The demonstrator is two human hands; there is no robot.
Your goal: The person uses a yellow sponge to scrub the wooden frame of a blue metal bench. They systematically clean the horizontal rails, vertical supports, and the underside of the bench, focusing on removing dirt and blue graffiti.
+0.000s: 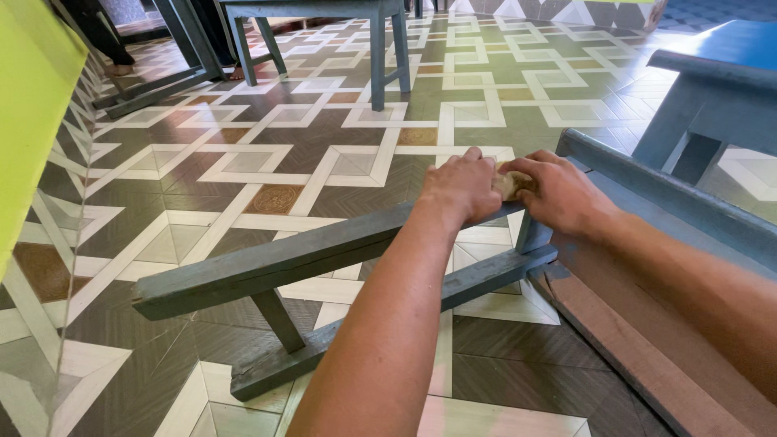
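You are pressing left hand point(460, 188) flat on grey-blue bench leg rail point(324, 251), frame centre; right hand point(558, 194) pinching small tan pad point(510, 184) there. Judged step: sanding rail end; next stroke needing firm, steady bracing.

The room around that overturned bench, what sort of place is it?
Probably an indoor hall where wooden furniture gets refinished: a patterned tile floor, grey-blue painted benches, and one bench frame lying on its side under both hands.
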